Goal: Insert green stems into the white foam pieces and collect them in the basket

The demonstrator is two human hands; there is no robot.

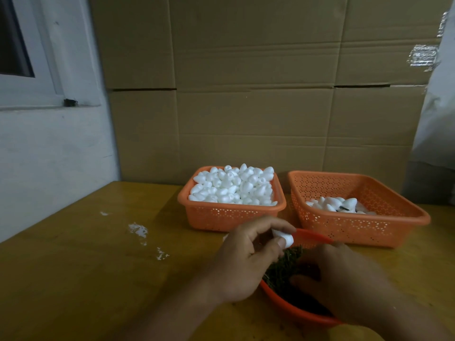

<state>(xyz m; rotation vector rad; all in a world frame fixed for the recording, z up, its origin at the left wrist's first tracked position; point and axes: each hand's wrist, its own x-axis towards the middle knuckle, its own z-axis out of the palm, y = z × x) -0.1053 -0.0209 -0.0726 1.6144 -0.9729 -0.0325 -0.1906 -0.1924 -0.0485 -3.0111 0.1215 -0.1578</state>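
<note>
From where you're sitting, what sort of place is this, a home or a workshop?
Probably a small craft workshop or packing room. Flattened brown cardboard sheets line the wall, an orange perforated plastic basket is heaped with white foam pieces, and the left hand pinches one foam piece at a yellow wooden table.

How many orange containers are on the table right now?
3: a full basket at center back, a nearly empty basket to its right, and a bowl of green stems nearest, partly hidden by hands.

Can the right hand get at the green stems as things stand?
Probably yes: the right hand already hangs over the open red bowl, its fingers down among the stems, with nothing covering them.
</note>
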